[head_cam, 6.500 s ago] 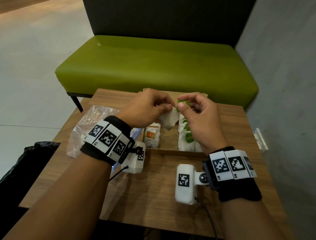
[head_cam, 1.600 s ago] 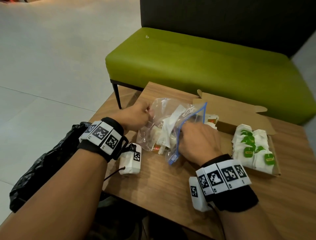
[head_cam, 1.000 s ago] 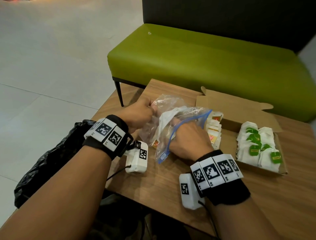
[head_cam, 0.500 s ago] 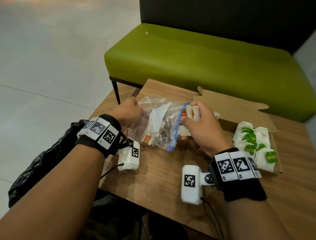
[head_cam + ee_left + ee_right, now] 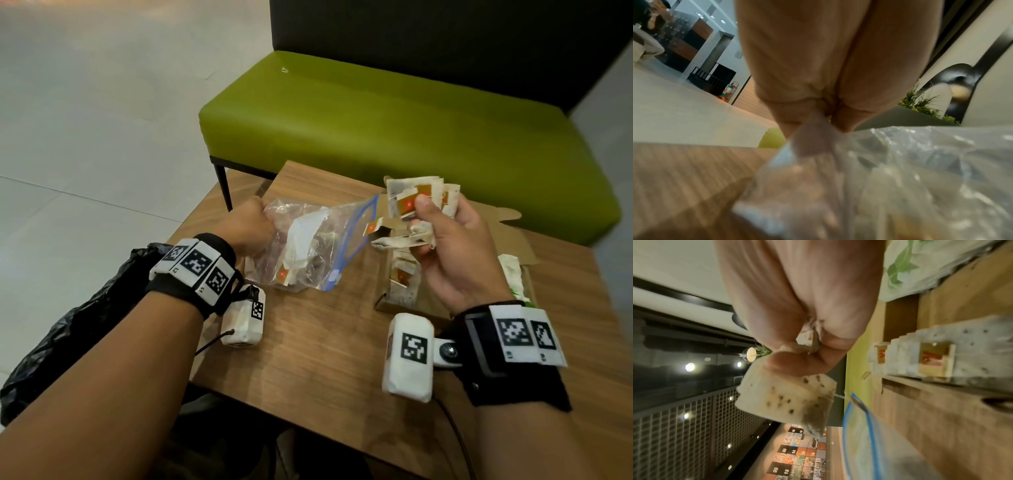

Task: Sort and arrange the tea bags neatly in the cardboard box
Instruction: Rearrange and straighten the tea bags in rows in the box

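Observation:
My right hand (image 5: 445,236) grips a bunch of red-tagged tea bags (image 5: 421,198) just outside the mouth of a clear zip bag (image 5: 308,246), above the cardboard box (image 5: 510,236). In the right wrist view one speckled tea bag (image 5: 785,395) sticks out from under my thumb. My left hand (image 5: 246,226) pinches the closed end of the zip bag (image 5: 890,170), which lies on the wooden table (image 5: 325,342) with a few tea bags inside. A row of red-tagged tea bags (image 5: 404,277) stands in the box's left side. Green-tagged ones (image 5: 513,281) fill its right side, partly hidden by my right wrist.
A green bench (image 5: 394,120) stands behind the table. A black plastic bag (image 5: 78,329) hangs off the table's left edge under my left forearm. The box's flap (image 5: 503,216) stands open toward the bench.
My right hand has drawn a bunch of red-tagged tea bags out of the zip bag and lifted it to the right, over the box. My left hand keeps holding the bag's end.

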`<state>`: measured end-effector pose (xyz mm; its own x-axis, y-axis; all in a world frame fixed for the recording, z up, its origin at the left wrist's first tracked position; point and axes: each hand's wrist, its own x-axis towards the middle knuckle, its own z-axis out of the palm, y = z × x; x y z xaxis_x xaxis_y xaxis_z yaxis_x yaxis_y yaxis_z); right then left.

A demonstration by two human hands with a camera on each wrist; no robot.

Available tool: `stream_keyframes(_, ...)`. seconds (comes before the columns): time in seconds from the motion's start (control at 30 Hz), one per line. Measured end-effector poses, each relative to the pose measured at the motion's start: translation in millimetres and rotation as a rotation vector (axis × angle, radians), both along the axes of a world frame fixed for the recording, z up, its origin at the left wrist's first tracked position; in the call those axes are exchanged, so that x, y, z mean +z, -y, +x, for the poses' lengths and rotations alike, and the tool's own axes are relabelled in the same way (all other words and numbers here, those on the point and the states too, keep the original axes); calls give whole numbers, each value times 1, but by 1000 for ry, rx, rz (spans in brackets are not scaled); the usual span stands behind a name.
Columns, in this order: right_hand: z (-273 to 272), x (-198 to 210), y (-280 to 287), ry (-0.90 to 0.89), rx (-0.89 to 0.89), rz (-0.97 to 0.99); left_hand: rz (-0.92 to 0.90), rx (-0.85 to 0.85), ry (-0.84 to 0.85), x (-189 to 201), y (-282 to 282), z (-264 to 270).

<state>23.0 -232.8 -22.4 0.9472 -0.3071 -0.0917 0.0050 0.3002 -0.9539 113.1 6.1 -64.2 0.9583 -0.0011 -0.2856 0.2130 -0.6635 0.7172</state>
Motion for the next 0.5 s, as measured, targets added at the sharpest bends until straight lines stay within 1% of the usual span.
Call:
stream_keyframes(0.07, -2, 5, 7, 55, 31, 82, 132, -23, 17, 4, 4, 1)
stream_keyframes(0.1, -3, 7, 10, 73, 45, 95, 187, -21, 40, 6, 7, 0)
stream_keyframes(0.13, -5, 9, 13, 86, 54, 84, 226, -12, 98, 10, 10, -1)
stream_keyframes(0.2, -8, 11, 18, 93, 56, 21, 270, -11, 315, 20, 18, -3)
stream_keyframes(0.23, -10, 11, 21, 92, 58, -4, 254, -20, 439, 28, 25, -6)
stream_keyframes(0.27, -11, 11, 23, 88, 59, -19, 201, -40, 547, 38, 35, -11)
stream_keyframes(0.3, -12, 10, 26, 84, 61, -28, 122, -84, 617, 50, 47, -16)
stream_keyframes(0.33, -13, 10, 29, 79, 68, -37, 28, -160, 641, 61, 60, -22)
stream_keyframes(0.37, -15, 9, 32, 72, 77, -51, -63, -256, 623, 73, 73, -31)
stream_keyframes(0.43, -19, 8, 37, 58, 95, -81, -194, -441, 516, 86, 99, -45)
stream_keyframes(0.5, -25, 8, 44, 33, 104, -77, -261, -534, 425, 87, 120, -52)
